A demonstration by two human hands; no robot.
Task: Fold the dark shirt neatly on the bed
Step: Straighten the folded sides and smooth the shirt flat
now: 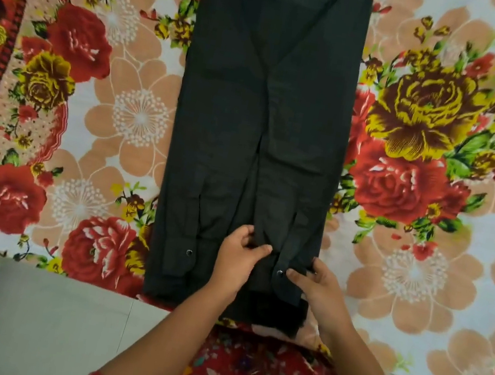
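Shirt [263,118], dark, lies lengthwise on the bed [406,261] as a long narrow strip, with both sides folded in and the sleeves running down its middle. At its near end the left hand [236,258] pinches a fold of cloth, fingers curled on it. The right hand [319,291] grips the right sleeve's cuff beside a snap [279,272], fingers clamped on fabric.

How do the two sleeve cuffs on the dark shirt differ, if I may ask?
The left cuff lies untouched; the right cuff is pinched by the right hand. The left cuff's button sits clear of hands; the right cuff's sits at the fingertips. Both bear a shiny button.
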